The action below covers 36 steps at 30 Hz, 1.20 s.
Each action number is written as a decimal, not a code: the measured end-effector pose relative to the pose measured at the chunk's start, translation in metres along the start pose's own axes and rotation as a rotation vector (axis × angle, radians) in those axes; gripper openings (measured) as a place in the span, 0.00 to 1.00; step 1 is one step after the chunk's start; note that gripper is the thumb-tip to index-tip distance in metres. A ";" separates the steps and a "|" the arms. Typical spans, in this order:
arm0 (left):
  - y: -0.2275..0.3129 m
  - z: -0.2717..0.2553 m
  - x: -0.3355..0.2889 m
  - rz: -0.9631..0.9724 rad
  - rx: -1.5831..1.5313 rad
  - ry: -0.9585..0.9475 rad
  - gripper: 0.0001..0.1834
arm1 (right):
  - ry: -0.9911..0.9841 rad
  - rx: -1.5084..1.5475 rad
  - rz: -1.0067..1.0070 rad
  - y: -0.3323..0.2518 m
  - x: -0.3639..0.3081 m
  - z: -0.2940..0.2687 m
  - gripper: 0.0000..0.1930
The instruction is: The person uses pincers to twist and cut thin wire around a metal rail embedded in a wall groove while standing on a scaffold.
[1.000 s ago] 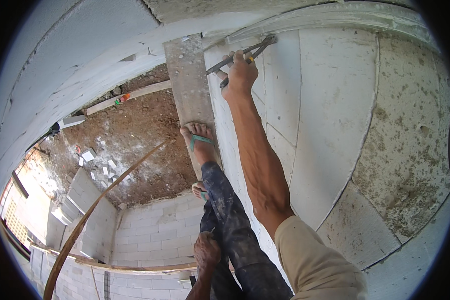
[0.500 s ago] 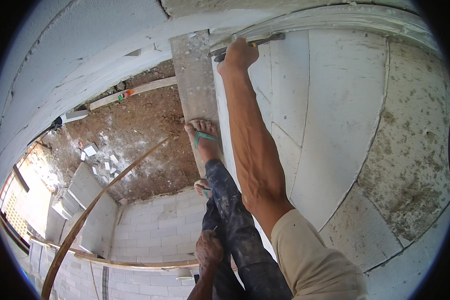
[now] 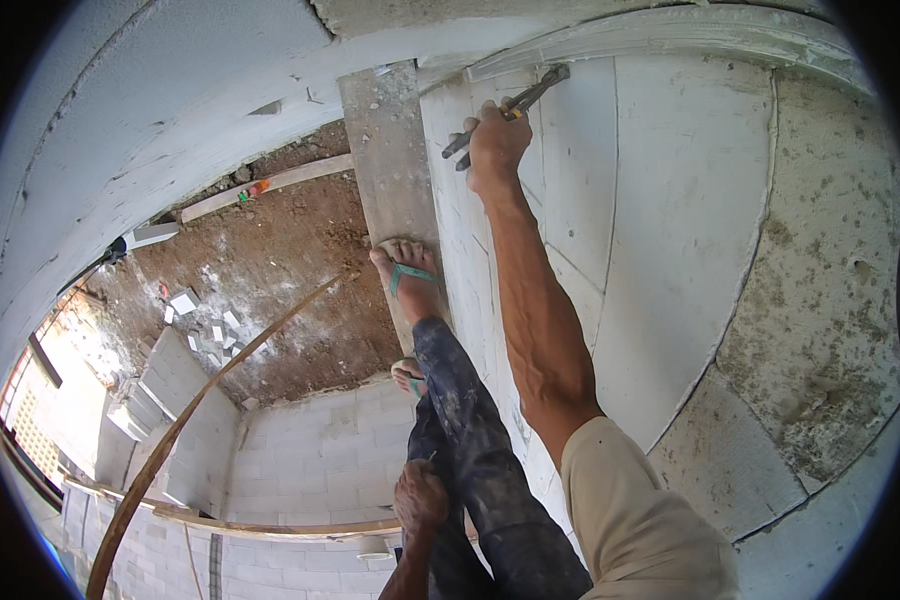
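My right hand (image 3: pixel 498 148) is closed around dark pliers (image 3: pixel 538 92) with yellow marks on the handles. Their jaws point toward the pale block wall (image 3: pixel 690 170), close to a long light-coloured strip (image 3: pixel 670 38) running along the wall. Two handle ends stick out on the other side of the fist. Lower down, my left hand (image 3: pixel 420 497) is closed in front of my dark trousers. A thin tip shows above its fingers, too small to name.
My sandalled feet (image 3: pixel 410 285) stand on a narrow dusty plank (image 3: pixel 385 150) beside the wall. Down to the left lies a dirt floor (image 3: pixel 290 260) with broken block pieces (image 3: pixel 220 330). A curved wooden strip (image 3: pixel 185 405) crosses the left side, above a wooden beam (image 3: pixel 280 530).
My right hand has come a little nearer and to the right. The pliers have tilted, their handle ends swinging toward me. My left hand remains almost still.
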<state>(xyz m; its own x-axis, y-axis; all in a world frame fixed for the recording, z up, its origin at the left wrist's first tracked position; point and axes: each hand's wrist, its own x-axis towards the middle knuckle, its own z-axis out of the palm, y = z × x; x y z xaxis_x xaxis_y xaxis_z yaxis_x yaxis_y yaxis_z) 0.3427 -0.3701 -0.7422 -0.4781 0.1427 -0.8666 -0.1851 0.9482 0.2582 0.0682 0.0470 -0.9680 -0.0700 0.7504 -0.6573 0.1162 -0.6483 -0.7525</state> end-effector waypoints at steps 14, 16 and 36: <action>-0.005 0.000 -0.002 0.016 -0.030 0.008 0.08 | -0.022 0.212 0.054 -0.023 0.001 0.032 0.18; -0.006 -0.002 -0.003 0.041 -0.059 0.024 0.07 | -0.022 0.171 0.076 -0.029 -0.004 0.037 0.16; 0.013 0.004 -0.001 0.053 -0.002 -0.001 0.09 | -0.162 -0.297 -0.026 -0.016 0.004 -0.050 0.12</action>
<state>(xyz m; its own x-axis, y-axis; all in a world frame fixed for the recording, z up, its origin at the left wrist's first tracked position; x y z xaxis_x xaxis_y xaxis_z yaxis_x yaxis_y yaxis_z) 0.3442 -0.3573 -0.7393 -0.4861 0.1931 -0.8523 -0.1609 0.9388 0.3044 0.1155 0.0670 -0.9562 -0.2304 0.7207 -0.6539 0.3940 -0.5454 -0.7398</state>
